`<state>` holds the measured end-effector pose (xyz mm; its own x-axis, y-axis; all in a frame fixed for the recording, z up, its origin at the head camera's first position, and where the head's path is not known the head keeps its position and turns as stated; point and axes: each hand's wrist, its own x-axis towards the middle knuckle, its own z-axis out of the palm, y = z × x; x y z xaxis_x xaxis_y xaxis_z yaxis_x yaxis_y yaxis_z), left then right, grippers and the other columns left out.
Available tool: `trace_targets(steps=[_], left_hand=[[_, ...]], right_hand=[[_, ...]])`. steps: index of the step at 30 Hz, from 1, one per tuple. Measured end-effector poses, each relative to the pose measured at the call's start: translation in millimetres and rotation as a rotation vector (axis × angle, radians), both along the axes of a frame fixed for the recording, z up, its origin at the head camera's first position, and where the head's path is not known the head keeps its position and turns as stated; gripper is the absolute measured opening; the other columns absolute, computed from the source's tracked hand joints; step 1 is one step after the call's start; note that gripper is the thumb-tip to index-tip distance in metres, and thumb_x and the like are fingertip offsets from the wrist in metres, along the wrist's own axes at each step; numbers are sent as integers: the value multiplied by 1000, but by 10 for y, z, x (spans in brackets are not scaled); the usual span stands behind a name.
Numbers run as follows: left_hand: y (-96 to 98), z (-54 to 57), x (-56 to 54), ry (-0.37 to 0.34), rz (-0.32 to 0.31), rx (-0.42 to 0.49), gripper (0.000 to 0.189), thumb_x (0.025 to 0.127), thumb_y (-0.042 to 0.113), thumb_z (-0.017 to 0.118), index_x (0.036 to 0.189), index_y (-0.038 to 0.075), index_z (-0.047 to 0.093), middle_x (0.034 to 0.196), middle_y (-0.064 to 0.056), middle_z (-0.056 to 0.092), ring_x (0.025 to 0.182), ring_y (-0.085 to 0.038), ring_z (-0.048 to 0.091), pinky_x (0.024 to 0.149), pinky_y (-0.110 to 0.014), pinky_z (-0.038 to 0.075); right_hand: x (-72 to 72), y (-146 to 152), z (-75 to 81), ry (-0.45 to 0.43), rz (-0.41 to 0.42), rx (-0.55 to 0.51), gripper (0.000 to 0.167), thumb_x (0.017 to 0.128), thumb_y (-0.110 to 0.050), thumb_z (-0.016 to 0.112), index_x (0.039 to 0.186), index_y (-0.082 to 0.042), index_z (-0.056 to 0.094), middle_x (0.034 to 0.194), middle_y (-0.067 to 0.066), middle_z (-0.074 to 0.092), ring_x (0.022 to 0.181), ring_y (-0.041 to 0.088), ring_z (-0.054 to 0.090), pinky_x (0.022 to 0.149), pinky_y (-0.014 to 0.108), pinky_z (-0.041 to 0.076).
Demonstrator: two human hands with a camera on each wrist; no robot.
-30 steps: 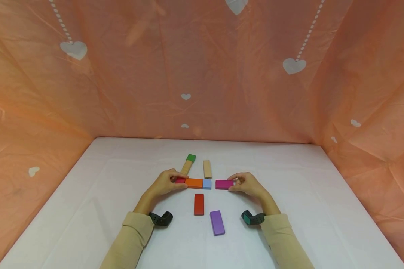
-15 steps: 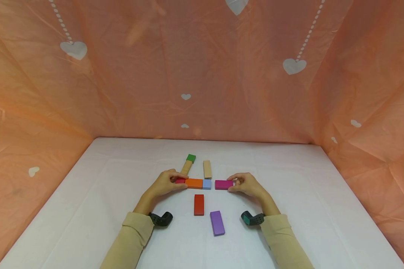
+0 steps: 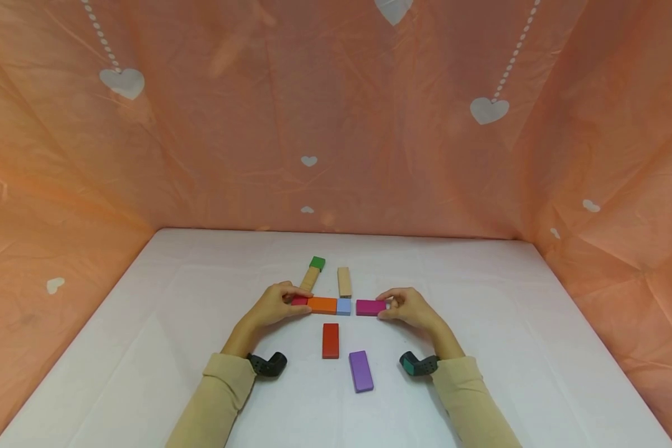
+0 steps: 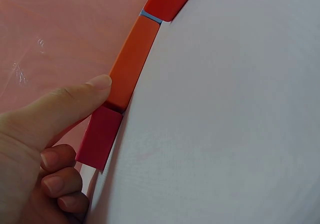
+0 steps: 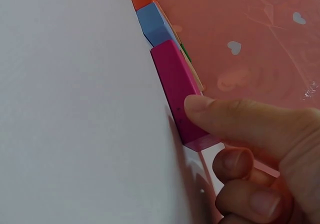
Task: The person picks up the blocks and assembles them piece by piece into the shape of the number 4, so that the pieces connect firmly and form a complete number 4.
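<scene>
My left hand (image 3: 277, 305) pinches the left end of an orange block (image 3: 323, 305) between thumb and fingers. Against that end lies a crimson block (image 4: 100, 137), partly covered by the hand in the head view. A light blue block (image 3: 344, 307) touches the orange one's right end. With thumb and fingers, my right hand (image 3: 412, 308) grips the right end of a magenta block (image 3: 370, 308). This block lies in line with the others, a narrow gap short of the light blue one. The right wrist view shows my thumb on the magenta block's near side (image 5: 175, 84).
Behind the row lie a plain wooden block (image 3: 344, 282) and another wooden block (image 3: 310, 279) with a green block (image 3: 317, 263) at its far end. Nearer me on the white table (image 3: 145, 373) are a red block (image 3: 330, 341) and a purple block (image 3: 361, 371).
My right hand has slid slightly left with the magenta block, narrowing the gap to the light blue block. The left hand and the other blocks stay put.
</scene>
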<state>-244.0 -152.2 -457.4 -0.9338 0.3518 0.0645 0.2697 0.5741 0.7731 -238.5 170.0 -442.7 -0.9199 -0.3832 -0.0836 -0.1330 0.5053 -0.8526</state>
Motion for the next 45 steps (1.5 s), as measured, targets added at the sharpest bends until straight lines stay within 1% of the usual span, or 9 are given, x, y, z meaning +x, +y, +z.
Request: trace_targets(steps=[11, 20, 26, 34, 45], left_hand=[[0, 2, 0, -16, 6, -9, 31, 81, 18, 77, 109, 5, 73, 81, -8, 52, 81, -15, 41, 66, -21, 32], [-1, -1, 2, 1, -3, -14, 30, 81, 18, 77, 108, 5, 73, 79, -7, 50, 79, -15, 41, 65, -22, 31], [-3, -2, 2, 1, 4, -20, 30, 81, 18, 77, 108, 6, 73, 81, -7, 52, 81, -15, 42, 67, -22, 32], [-3, 5, 0, 10, -2, -9, 30, 80, 17, 78, 107, 5, 74, 77, -6, 47, 78, -16, 40, 65, -22, 30], [-1, 0, 3, 2, -1, -14, 31, 81, 18, 77, 108, 5, 73, 81, -8, 52, 81, -15, 42, 66, -22, 32]], right_hand=[[-10, -7, 1, 16, -2, 12, 38, 78, -8, 77, 111, 8, 65, 62, -4, 42, 60, 6, 40, 60, 20, 33], [-10, -16, 6, 24, -4, 22, 37, 78, -7, 77, 110, 8, 66, 61, -4, 43, 60, 6, 40, 60, 20, 33], [-2, -35, 17, 33, -8, 35, 36, 78, -7, 77, 109, 7, 67, 61, -4, 43, 61, 7, 40, 61, 21, 34], [-25, -36, -30, 46, 5, 21, 36, 78, -7, 77, 109, 7, 67, 61, -4, 42, 60, 6, 39, 59, 20, 32], [-21, -52, -33, 47, -11, 54, 36, 77, -9, 78, 109, 5, 67, 60, -5, 42, 60, 8, 39, 61, 21, 32]])
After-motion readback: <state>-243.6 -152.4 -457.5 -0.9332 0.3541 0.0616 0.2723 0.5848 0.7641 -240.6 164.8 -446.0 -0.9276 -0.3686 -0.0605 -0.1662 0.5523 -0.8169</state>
